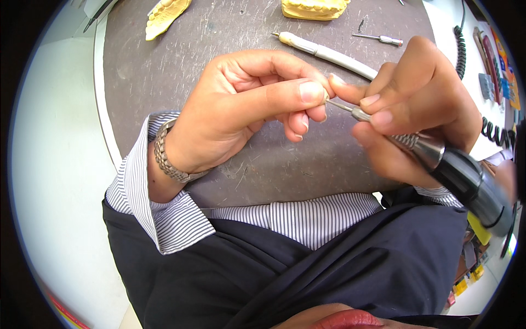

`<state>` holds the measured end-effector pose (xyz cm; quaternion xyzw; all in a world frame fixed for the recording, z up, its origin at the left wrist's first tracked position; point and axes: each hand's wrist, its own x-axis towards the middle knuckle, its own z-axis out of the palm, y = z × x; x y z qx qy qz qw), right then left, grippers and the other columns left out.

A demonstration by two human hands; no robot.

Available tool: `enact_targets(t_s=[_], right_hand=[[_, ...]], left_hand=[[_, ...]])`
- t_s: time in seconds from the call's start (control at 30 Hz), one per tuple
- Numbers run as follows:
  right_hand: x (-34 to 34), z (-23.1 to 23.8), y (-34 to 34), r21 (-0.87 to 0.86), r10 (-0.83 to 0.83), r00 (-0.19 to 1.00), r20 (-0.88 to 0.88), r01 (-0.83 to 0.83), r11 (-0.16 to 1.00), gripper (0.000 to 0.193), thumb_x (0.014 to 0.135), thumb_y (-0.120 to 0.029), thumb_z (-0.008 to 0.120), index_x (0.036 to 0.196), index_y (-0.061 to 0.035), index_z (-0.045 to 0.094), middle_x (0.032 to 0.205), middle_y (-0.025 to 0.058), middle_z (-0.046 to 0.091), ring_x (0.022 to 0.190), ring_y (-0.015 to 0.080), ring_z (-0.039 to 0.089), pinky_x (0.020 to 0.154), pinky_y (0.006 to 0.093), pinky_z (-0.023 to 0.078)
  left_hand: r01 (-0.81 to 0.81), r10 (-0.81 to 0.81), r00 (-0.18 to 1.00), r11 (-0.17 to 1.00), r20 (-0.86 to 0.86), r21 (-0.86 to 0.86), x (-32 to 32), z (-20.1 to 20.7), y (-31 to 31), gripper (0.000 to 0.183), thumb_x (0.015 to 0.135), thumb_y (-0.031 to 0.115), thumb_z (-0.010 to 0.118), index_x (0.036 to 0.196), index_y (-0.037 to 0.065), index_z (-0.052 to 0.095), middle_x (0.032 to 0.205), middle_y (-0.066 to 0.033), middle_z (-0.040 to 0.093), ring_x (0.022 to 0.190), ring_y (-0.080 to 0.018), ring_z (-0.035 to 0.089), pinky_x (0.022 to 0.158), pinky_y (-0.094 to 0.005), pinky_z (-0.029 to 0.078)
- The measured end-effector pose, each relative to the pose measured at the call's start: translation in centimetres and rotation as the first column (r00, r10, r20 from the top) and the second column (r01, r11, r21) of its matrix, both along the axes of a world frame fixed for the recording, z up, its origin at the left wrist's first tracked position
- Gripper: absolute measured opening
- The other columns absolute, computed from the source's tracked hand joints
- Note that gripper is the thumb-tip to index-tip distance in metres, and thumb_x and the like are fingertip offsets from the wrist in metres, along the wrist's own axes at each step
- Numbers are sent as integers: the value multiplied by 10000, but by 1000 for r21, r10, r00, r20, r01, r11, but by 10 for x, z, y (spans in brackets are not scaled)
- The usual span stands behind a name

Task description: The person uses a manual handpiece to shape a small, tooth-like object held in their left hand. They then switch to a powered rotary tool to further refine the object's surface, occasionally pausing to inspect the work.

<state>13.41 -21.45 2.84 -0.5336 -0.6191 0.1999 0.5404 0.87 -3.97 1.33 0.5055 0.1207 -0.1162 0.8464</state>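
My right hand (424, 101) is wrapped round a rotary handpiece (466, 178) with a black body and metal nose, held like a pen. A thin bur (339, 106) sticks out of its tip toward the left. Thumb and forefinger of my left hand (230, 104) pinch a tiny pale piece (326, 96), mostly hidden by the fingertips; its kind is too small to make out. The bur's end meets this piece or lies right beside it. Both hands are held above the dark, scratched work surface (263, 170), with their fingertips close together.
Yellow dental casts (167, 17) (315, 8) lie along the far side. Beyond my hands rest a grey-white corded handpiece (323, 52) and a small metal screwdriver-like tool (381, 39). Black coiled cords (459, 52) hang at the right, near assorted packets (501, 66).
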Motion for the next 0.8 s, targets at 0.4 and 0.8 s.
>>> enact_targets(t_s=[0.4, 0.8], right_hand=[[4, -26, -2, 201, -25, 953, -303, 90, 975, 201, 758, 72, 577, 868, -74, 493, 869, 63, 484, 627, 84, 498, 923, 515, 434], [0, -19, 2, 92, -87, 936, -341, 126, 988, 192, 752, 87, 575, 862, -49, 497, 866, 82, 478, 647, 106, 514, 932, 522, 422]], left_hand=[[-77, 85, 995, 984, 44, -160, 1, 3, -1, 252, 908, 128, 467, 1118, -2, 513, 938, -103, 619, 762, -97, 622, 677, -175, 513], [-26, 25, 996, 1000, 82, 12, 0, 0, 2, 272, 905, 134, 499, 1132, -11, 537, 885, -86, 630, 745, -100, 621, 671, -184, 511]])
